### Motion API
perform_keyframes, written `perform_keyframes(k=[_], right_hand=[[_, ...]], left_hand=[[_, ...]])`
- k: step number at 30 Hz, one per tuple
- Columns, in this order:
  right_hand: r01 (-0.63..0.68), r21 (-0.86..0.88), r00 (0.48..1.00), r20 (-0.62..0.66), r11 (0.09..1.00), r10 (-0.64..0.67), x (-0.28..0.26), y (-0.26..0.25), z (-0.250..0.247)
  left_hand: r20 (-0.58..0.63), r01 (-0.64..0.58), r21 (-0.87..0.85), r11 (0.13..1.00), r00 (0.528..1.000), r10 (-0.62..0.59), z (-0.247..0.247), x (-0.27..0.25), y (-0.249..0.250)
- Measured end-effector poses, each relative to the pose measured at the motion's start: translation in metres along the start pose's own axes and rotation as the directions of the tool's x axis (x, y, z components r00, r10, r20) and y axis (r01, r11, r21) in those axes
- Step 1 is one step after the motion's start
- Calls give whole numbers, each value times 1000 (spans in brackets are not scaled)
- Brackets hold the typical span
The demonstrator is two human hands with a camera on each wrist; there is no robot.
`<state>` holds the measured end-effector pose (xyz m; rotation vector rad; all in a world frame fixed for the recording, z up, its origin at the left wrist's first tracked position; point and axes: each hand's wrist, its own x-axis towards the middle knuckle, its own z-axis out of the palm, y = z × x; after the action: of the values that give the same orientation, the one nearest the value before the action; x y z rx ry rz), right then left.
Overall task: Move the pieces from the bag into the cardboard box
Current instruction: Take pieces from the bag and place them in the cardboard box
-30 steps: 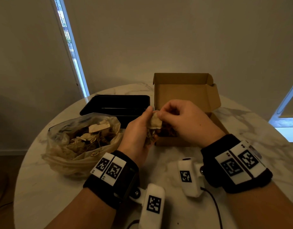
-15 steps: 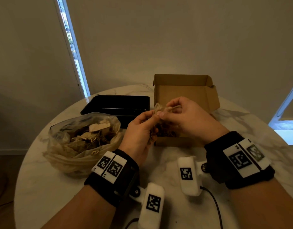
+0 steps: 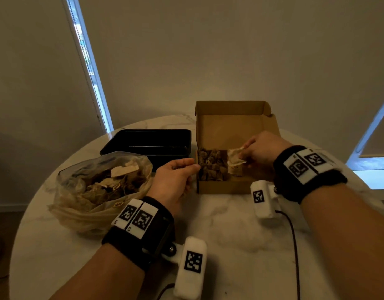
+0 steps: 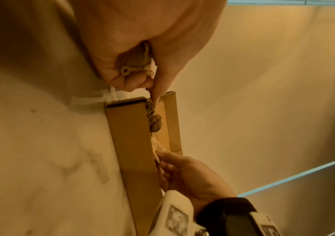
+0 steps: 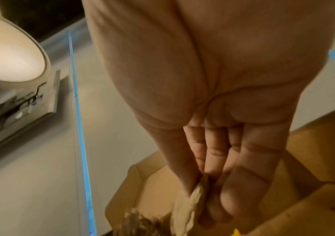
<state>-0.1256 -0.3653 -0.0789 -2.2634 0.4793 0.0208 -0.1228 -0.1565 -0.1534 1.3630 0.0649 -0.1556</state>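
An open cardboard box (image 3: 221,186) stands mid-table with dark brown pieces (image 3: 211,167) heaped in its left half. My right hand (image 3: 244,153) hovers over the box's right half and pinches a pale, crumpled piece (image 3: 234,158) between thumb and fingers; the same pale piece (image 5: 192,199) shows in the right wrist view. My left hand (image 3: 186,168) sits at the box's left edge, fingers curled round a small brown piece with string (image 4: 136,65). To the left lies the clear plastic bag (image 3: 96,191), open and holding several pale and brown pieces.
A black tray (image 3: 147,141) stands behind the bag, left of the box. The box lid (image 3: 230,124) stands upright at the back. The round marble table (image 3: 230,239) has bare surface in front of the box. A wall is behind the table.
The hands were together in front of the box, both on one piece. They have parted: the right hand went right and down over the box with the pale piece, the left dropped to the box's left edge.
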Motion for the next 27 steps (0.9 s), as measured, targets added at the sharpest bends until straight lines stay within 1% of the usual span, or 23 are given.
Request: perform_keyframes(k=[1,4,7,8,9,10,12,14,16,18,19,21,22,24,27], right_hand=[[-28,-24,1000,10,999,28,4,2,2],[-53,23,998,40,998,52,13,5,7],[-61,-170,997,45,984,70,11,2,8],[-46,-203,997,48,978,57,10,1,7],[-37,-198,998,50,979,48,11,1,6],[-28,-173,999,34,985,34,12,2,3],[-16,-197,1000,-24,980,12,12,1,0],[33,-210,999,-31,977,-40,13,0,0],[72,-305,997,49,950,-60,9,-4,7],[78,-442,992,126,894,-24,5,-5,16],[81,-488,989,149,869,-8,4,-5,19],[109,-526,985,171,844,-20,1,-6,17],[115,-486,984,177,866,-32,-1,-6,15],[130,-339,983,166,932,-77,-7,-8,9],[222,-167,970,135,961,-201,-29,-21,4]], left_hand=[[5,19,-7,1000,1000,-19,0,0,-1],[19,65,-31,997,998,-64,2,0,-3],[34,83,-33,996,996,-82,3,-1,-3],[36,87,-32,996,996,-86,3,-1,-3],[38,89,-33,995,995,-88,2,-1,-3],[40,90,-32,995,995,-89,2,-2,-3],[49,91,-28,995,995,-90,2,-2,-2],[48,98,-26,995,994,-97,2,-3,-2],[42,104,-19,994,994,-103,2,-5,-1],[39,110,-10,994,993,-110,1,-6,0],[38,114,-9,993,993,-113,2,-7,1],[36,111,-6,994,993,-111,2,-9,2],[28,107,-5,994,994,-107,2,-10,3],[-7,102,-35,994,995,-102,3,-12,7],[-50,121,-206,971,990,-134,5,-14,20]])
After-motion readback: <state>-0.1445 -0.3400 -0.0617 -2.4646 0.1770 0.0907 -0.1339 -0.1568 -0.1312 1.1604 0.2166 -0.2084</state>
